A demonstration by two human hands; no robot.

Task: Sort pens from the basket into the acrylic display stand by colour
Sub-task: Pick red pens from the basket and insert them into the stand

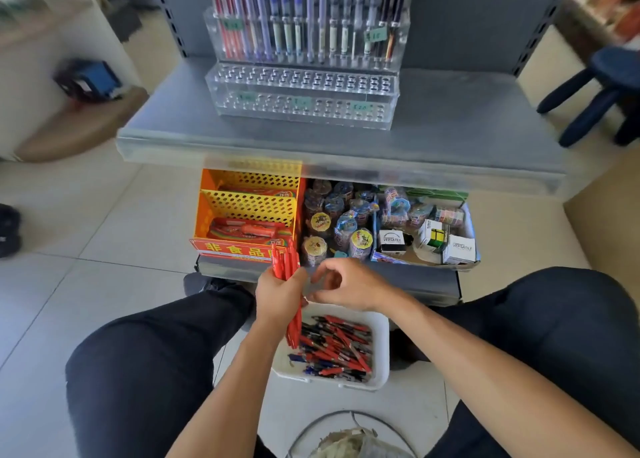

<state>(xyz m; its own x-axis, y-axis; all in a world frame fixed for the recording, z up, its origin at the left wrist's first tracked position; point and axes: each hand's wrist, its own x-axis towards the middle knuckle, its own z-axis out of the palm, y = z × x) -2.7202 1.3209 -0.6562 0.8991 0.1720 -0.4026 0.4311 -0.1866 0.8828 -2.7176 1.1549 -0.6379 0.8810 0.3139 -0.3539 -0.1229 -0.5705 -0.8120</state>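
The basket between the knees holds many mixed red, blue and black pens. The left hand grips a bunch of red pens; the right hand, fingers loosely curled, holds nothing. The stand beyond has its front rows bare, so most sorting looks left.

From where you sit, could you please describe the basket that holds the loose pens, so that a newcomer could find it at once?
Below the grey metal shelf bearing the clear acrylic display stand, look to the floor between the seated person's knees. The white plastic basket sits there, the only container filled with loose red, blue and black pens.
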